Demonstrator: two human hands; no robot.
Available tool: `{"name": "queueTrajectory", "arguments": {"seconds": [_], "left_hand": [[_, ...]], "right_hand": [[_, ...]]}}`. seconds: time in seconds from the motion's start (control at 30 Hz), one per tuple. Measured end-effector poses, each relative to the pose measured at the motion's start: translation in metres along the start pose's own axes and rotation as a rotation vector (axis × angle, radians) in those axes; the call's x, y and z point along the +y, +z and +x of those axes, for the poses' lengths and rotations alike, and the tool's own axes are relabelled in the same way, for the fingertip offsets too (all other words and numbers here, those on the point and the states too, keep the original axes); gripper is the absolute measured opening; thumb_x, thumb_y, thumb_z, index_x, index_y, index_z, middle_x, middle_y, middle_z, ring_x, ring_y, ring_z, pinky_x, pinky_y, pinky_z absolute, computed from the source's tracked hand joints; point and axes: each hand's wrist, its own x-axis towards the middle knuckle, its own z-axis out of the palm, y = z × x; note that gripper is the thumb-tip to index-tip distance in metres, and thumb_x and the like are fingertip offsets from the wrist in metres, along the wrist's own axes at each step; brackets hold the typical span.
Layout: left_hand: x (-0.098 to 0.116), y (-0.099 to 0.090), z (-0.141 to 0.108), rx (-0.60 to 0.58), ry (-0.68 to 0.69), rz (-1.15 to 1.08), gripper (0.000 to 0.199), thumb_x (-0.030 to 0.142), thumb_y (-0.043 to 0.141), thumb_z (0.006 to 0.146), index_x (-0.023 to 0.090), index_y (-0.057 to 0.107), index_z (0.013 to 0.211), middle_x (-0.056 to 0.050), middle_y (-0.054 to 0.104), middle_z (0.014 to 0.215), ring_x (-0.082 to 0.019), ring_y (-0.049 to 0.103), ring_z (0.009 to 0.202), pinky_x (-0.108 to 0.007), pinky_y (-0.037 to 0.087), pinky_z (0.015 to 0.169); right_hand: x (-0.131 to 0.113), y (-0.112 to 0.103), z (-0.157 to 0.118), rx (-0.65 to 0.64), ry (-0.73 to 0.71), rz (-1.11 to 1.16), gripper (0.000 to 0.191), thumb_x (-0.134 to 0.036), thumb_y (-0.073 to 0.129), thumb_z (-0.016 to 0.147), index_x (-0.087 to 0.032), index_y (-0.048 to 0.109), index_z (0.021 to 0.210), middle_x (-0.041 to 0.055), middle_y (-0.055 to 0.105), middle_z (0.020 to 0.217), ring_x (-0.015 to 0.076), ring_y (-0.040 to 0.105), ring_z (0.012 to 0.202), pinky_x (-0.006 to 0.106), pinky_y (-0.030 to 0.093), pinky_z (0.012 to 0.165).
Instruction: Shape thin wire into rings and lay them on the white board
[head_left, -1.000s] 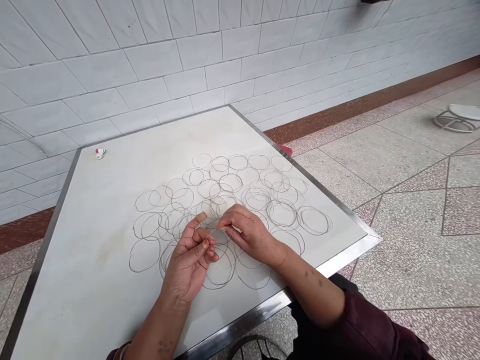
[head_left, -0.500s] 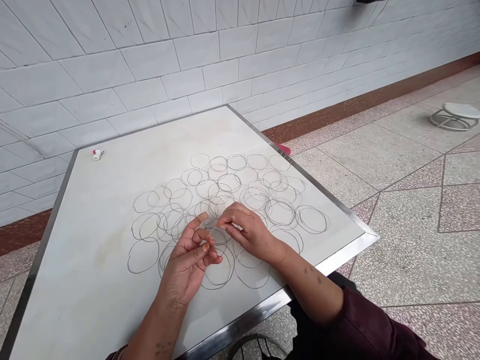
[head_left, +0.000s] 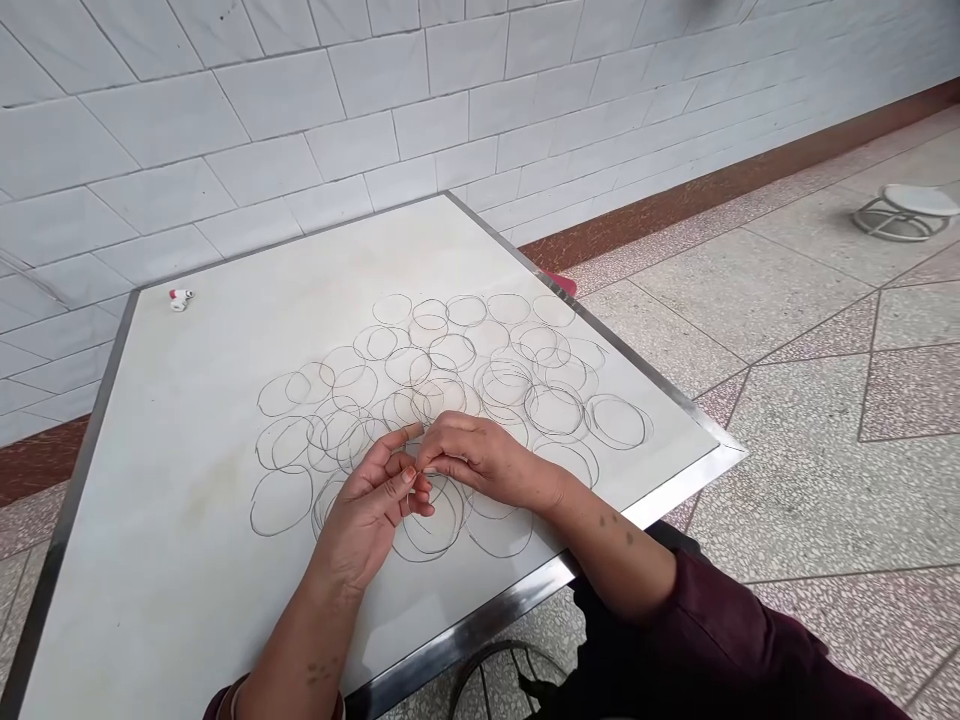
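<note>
Thin wire rings [head_left: 555, 411] lie spread and overlapping over the middle and near part of the white table [head_left: 187, 400]. Above them, my left hand [head_left: 382, 495] pinches a thin wire between thumb and forefinger, its other fingers curled loosely. My right hand [head_left: 476, 458] meets it from the right, fingertips pressed together on the same wire and almost touching the left thumb. Most of that wire is hidden by the fingers.
A small red and white object [head_left: 180, 299] sits at the table's far left corner. A metal edge [head_left: 465, 640] borders the table, and a tiled wall [head_left: 285, 110] stands behind it. A round white stool [head_left: 907, 210] is on the floor at right.
My right hand has moved left and slightly down, closing the gap to my left fingertips. The wire loop seen between the hands is now mostly hidden. The view has shifted slightly.
</note>
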Motion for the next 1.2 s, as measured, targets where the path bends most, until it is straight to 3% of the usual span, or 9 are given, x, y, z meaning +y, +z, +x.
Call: {"name": "queueTrajectory", "arguments": {"seconds": [0.2, 0.3, 0.4, 0.57, 0.67, 1.2], "left_hand": [[-0.0004, -0.0014, 0.0010, -0.052, -0.040, -0.030, 0.046, 0.020, 0.076, 0.078, 0.021, 0.067, 0.123, 0.000, 0.057, 0.077, -0.013, 0.054, 0.070, -0.024, 0.049, 0.060], [0.0001, -0.0012, 0.0008, -0.037, -0.047, -0.071, 0.047, 0.017, 0.076, 0.077, 0.020, 0.067, 0.123, 0.001, 0.055, 0.074, -0.012, 0.053, 0.068, -0.023, 0.049, 0.060], [0.0009, -0.0016, 0.0001, 0.001, -0.048, -0.104, 0.048, 0.015, 0.074, 0.078, 0.019, 0.067, 0.126, 0.001, 0.055, 0.073, -0.011, 0.052, 0.068, -0.022, 0.048, 0.060], [-0.0004, -0.0043, 0.0005, 0.011, -0.039, -0.140, 0.047, 0.015, 0.072, 0.081, 0.020, 0.066, 0.127, 0.001, 0.056, 0.075, -0.010, 0.052, 0.066, -0.022, 0.047, 0.061], [-0.0015, -0.0046, 0.0013, 0.012, -0.049, -0.142, 0.045, 0.015, 0.072, 0.081, 0.020, 0.067, 0.126, 0.000, 0.057, 0.075, -0.011, 0.052, 0.067, -0.023, 0.047, 0.061], [0.0019, 0.0010, 0.0018, -0.003, -0.088, -0.087, 0.044, 0.021, 0.077, 0.078, 0.020, 0.069, 0.121, -0.002, 0.061, 0.082, -0.011, 0.056, 0.069, -0.026, 0.051, 0.066]], "right_hand": [[-0.0016, -0.0023, 0.0012, -0.057, 0.058, 0.099, 0.011, -0.030, 0.059, 0.098, -0.020, 0.062, 0.095, 0.0015, 0.067, 0.091, 0.0139, 0.063, 0.088, 0.028, 0.053, 0.083], [-0.0027, -0.0044, 0.0003, -0.050, 0.171, 0.188, 0.014, -0.030, 0.063, 0.096, -0.020, 0.061, 0.105, 0.0023, 0.067, 0.097, 0.0142, 0.064, 0.089, 0.028, 0.053, 0.081], [-0.0054, -0.0068, -0.0001, 0.003, 0.286, 0.175, 0.016, -0.030, 0.054, 0.100, -0.021, 0.060, 0.112, 0.0042, 0.066, 0.106, 0.0151, 0.063, 0.096, 0.030, 0.051, 0.085], [-0.0067, -0.0067, 0.0001, -0.005, 0.435, 0.146, 0.014, -0.029, 0.054, 0.099, -0.020, 0.063, 0.104, 0.0007, 0.067, 0.089, 0.0132, 0.061, 0.079, 0.026, 0.048, 0.072], [-0.0038, -0.0051, -0.0003, -0.004, 0.428, 0.166, 0.009, -0.024, 0.056, 0.097, -0.020, 0.064, 0.096, -0.0016, 0.065, 0.080, 0.0112, 0.058, 0.071, 0.023, 0.046, 0.066], [0.0011, -0.0052, -0.0010, -0.004, 0.328, 0.096, 0.012, -0.024, 0.054, 0.098, -0.020, 0.065, 0.095, -0.0002, 0.066, 0.087, 0.0121, 0.060, 0.078, 0.024, 0.048, 0.072]]}}
